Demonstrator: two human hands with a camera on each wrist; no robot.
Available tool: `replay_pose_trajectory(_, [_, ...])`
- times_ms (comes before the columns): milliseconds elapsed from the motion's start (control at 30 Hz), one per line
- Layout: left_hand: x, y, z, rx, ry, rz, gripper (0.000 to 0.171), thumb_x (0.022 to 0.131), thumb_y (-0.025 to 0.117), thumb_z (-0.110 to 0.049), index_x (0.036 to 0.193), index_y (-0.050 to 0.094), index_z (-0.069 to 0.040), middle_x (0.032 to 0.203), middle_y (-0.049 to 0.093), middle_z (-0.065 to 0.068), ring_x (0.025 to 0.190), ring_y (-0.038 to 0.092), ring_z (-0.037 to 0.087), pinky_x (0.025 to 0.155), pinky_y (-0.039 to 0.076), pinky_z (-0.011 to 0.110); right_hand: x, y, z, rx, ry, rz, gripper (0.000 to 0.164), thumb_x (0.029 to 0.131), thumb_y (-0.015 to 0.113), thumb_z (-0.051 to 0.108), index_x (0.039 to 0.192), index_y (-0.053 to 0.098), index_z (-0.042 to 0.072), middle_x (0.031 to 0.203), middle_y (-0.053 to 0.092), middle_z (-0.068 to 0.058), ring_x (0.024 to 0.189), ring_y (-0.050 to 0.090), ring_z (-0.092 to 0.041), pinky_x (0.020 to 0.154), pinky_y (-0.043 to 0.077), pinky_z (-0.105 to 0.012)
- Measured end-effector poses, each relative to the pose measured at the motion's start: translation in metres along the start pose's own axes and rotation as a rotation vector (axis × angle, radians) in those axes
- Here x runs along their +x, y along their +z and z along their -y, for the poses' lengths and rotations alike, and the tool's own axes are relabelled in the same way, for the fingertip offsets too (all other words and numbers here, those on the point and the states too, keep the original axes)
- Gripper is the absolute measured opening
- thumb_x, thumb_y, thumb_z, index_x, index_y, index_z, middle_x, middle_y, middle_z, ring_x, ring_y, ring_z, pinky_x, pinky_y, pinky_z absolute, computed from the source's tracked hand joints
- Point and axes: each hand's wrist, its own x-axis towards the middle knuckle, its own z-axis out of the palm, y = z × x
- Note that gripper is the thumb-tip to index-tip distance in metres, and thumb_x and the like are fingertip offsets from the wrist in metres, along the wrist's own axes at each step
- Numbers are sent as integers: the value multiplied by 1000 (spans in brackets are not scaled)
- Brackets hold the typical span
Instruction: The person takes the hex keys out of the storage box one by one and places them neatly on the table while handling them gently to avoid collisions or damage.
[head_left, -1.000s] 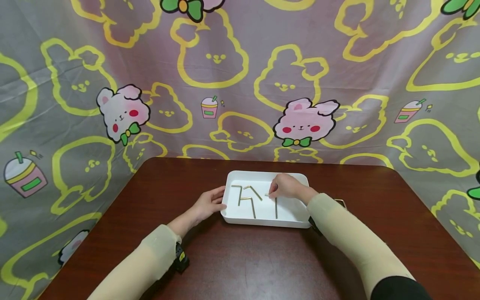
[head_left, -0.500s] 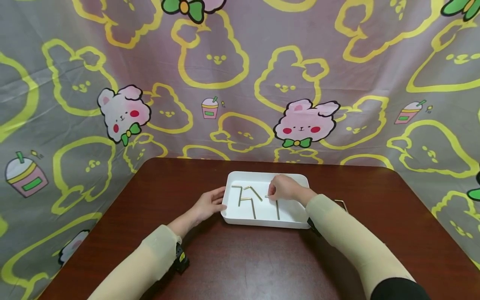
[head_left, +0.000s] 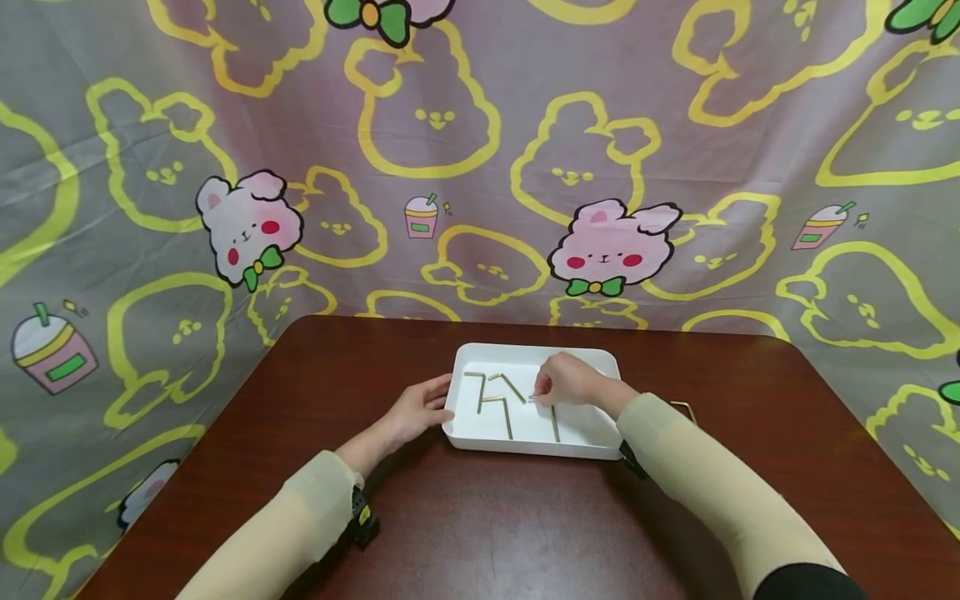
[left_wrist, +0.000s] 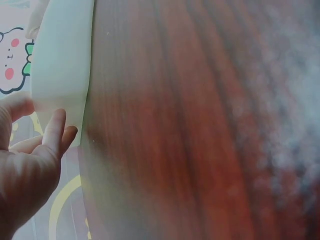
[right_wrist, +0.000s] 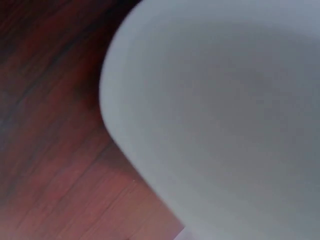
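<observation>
Head | right hand point(head_left: 570, 382) pinches L-rod point(head_left: 556, 424), long leg nearward | left hand point(head_left: 408, 412) spread, touching tray point(head_left: 536, 447)

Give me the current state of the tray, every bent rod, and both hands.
White tray: upright on the table.
Three left bent rods: lying in the tray, untouched.
Rightmost rod in the tray: pinched by the right hand, partly hidden.
Rod outside the tray: partly hidden by the right sleeve.
Left hand: touching the tray's left end.
Right hand: over the tray.

Glossy brown table point(head_left: 495, 517); white tray point(head_left: 525, 447) on it, bent rod point(head_left: 687, 404) nearby.
</observation>
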Motion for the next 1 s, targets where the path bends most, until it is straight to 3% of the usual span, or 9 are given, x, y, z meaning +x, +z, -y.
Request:
replay_pose_trajectory(633, [-1,1,-1,12,-9,-15,66,88,61,13,147,32,8,143,41,30,128,46,39,97,46,41,-7,-25,9,35,-26,-80,12,76,76,3,70,70,11,66,61,9,59,50,-5,57,46,-23])
replay_pose_trajectory(1000, [0,0,-1,17,-16,-4,64,90,61,11,148,32,7,145,40,29,129,45,39,97,46,41,-21,-48,3,44,26,-107,10,79,75,3,73,72,11,71,64,7,63,53,-8,59,47,-26])
